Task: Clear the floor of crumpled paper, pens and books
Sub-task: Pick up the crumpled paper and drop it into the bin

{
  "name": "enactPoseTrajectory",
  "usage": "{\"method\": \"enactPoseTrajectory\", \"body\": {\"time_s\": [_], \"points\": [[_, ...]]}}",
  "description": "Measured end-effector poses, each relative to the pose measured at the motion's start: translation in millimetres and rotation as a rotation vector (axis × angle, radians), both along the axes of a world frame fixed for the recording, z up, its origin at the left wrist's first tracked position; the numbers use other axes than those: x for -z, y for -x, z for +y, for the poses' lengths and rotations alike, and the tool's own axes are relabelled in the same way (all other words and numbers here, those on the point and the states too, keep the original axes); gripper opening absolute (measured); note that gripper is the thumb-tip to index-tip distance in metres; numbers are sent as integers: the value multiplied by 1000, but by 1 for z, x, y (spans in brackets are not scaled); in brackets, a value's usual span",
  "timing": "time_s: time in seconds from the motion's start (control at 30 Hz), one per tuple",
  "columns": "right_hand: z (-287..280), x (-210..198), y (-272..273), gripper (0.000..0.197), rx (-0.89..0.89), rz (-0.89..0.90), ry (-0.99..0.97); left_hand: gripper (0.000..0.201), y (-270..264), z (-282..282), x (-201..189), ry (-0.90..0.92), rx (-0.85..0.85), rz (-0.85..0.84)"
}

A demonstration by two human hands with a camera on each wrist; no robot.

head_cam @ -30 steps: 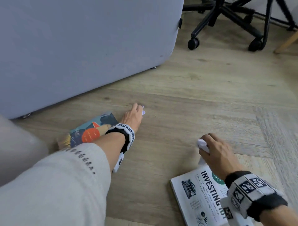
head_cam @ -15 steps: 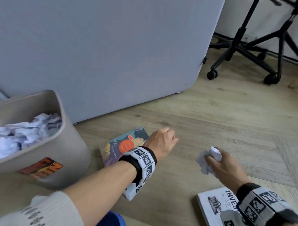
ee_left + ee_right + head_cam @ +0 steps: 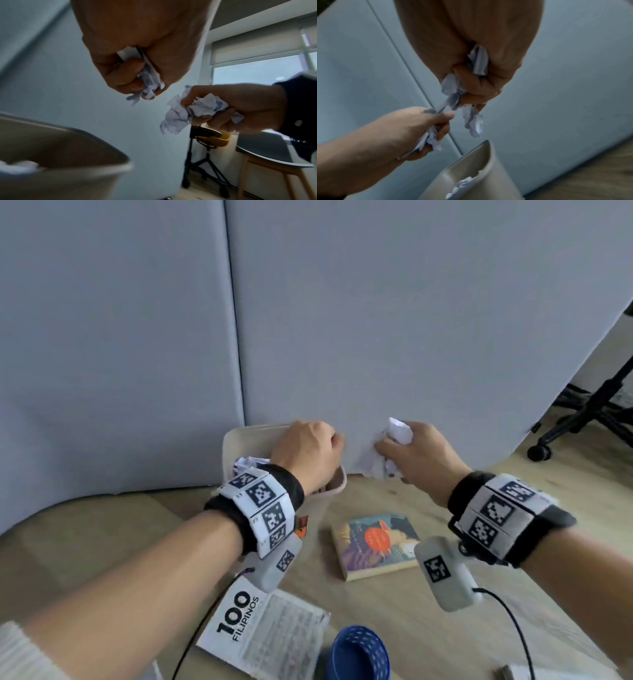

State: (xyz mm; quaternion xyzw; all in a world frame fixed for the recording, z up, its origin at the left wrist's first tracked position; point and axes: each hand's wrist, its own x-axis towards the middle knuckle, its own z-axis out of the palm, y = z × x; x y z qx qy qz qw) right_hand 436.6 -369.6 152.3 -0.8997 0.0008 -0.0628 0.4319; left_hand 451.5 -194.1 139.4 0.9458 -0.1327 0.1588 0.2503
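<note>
Gripping a crumpled paper wad [image 3: 387,453] in the right hand [image 3: 418,460] and a smaller paper scrap [image 3: 149,81] in the left hand [image 3: 308,453], the person holds both over the bin [image 3: 233,440], seemingly to drop them, books [image 3: 375,546] remaining on the floor [image 3: 411,628].

Left hand [image 3: 137,56] grips a small crumpled paper [image 3: 147,81] above the beige bin [image 3: 96,155]; right hand [image 3: 240,108] clutches a larger paper wad [image 3: 180,115] beside it.
</note>
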Motion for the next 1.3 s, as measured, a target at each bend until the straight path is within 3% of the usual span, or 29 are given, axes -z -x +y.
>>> {"method": "enactPoseTrajectory", "body": {"time_s": [0.17, 0.27, 0.37, 0.47, 0.5, 0.53, 0.57, 0.63, 0.73, 0.83, 0.97, 1.17, 1.3], "points": [[76, 4, -44, 21, -7, 36, 110, 40, -23, 69, 14, 144, -186, 160], [106, 20, -57, 43, -8, 138, 151, 55, -28, 82, 30, 260, -136, 367], [116, 39, -57, 49, -182, 339, 54, 46, -31, 91, 44, 253, -54, 316], [101, 51, -53, 29, -147, 115, 276, 34, -32, 103, 55, 224, -110, 171], [94, 55, -52, 27, -106, -15, 414, 16, -33, 108, 56, 208, -199, 124], [88, 58, -49, 30, -87, -113, 535, 12, -32, 115, 57, 189, -310, 93], [82, 62, -47, 36, -82, -152, 628, 26, -34, 120, 61, 162, -407, 119], [72, 71, -45, 42, -50, -26, 714, 32, -36, 129, 67, 93, -451, 312], [61, 79, -47, 28, 8, 150, 630, 31, -38, 127, 67, 78, -368, 423], [46, 66, -36, 24, 65, 125, 549, 26, -39, 115, 48, 125, -292, 302], [-6, 16, 2, 19, 189, 58, 461, 20, -44, 72, 2, 103, -90, 163], [-125, -66, 91, 45, 502, 8, 576, 20, -24, -73, -46, 141, 294, 119], [-191, -111, 180, 43, 788, 61, 679, 20, 25, -189, -48, 184, 558, 223]]}}
